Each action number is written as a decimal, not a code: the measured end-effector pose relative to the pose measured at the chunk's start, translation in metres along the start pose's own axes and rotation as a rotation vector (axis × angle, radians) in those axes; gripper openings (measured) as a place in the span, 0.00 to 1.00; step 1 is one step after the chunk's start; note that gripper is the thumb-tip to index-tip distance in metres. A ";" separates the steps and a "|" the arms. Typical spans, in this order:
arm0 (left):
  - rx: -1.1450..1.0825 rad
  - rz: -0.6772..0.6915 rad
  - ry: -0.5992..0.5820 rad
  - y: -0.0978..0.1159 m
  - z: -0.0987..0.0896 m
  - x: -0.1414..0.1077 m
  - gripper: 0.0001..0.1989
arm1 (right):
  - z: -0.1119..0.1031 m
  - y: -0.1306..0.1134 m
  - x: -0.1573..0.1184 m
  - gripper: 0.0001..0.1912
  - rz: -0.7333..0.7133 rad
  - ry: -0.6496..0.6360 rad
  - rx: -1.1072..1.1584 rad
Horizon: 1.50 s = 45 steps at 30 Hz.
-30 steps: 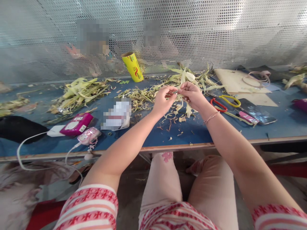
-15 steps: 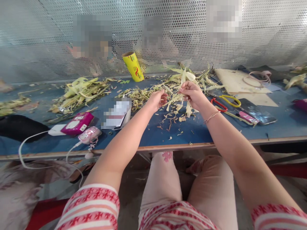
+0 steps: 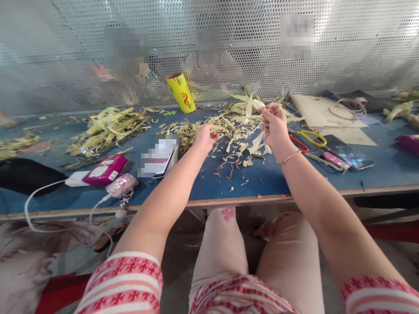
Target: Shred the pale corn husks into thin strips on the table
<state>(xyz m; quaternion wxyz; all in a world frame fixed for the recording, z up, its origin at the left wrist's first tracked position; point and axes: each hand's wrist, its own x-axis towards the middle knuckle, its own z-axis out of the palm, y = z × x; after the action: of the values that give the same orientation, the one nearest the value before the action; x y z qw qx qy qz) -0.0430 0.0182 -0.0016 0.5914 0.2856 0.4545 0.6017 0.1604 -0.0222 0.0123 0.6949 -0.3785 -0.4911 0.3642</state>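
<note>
My right hand (image 3: 275, 124) is closed on a pale, leafy husk strip (image 3: 257, 143), whose wide end hangs below the fingers. Above the husk pile (image 3: 225, 120), my left hand (image 3: 205, 138) is curled with thumb and fingers together; whatever it may pinch is too small to make out. The two hands are apart. Thin scraps and curled shreds (image 3: 240, 150) lie between them on the blue table (image 3: 209, 185). Scissors (image 3: 309, 140) with one red and one yellow handle lie just right of my right wrist.
Left of my left arm are a phone (image 3: 160, 157), a magenta power adapter (image 3: 104, 169) and white cables. A yellow tube (image 3: 181, 92) stands tilted by the perforated metal screen (image 3: 252, 43). A second husk heap (image 3: 109, 128) lies left; a dark phone (image 3: 347, 152) and cardboard (image 3: 322, 111) lie right.
My right hand has moved right and slightly up with the husk strip. My left hand has shifted a little left and its fingers have curled in, so the gap between the hands is wider.
</note>
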 end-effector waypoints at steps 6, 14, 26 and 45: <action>-0.111 0.024 -0.003 0.010 -0.002 -0.008 0.18 | 0.001 -0.003 0.001 0.14 0.062 0.055 0.097; -0.303 -0.018 -0.158 0.013 0.000 -0.018 0.17 | 0.002 -0.002 0.000 0.13 0.087 0.015 0.084; -0.341 -0.016 -0.425 0.019 -0.001 -0.032 0.13 | 0.005 -0.006 -0.004 0.12 0.079 -0.057 0.088; -0.319 0.000 -0.562 0.016 -0.001 -0.031 0.10 | 0.016 0.001 -0.014 0.15 0.168 -0.179 0.113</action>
<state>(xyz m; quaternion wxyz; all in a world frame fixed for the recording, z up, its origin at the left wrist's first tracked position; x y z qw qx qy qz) -0.0463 -0.0106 0.0183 0.7311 0.3441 0.1735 0.5630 0.1409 -0.0317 0.0097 0.6357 -0.3445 -0.4964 0.4804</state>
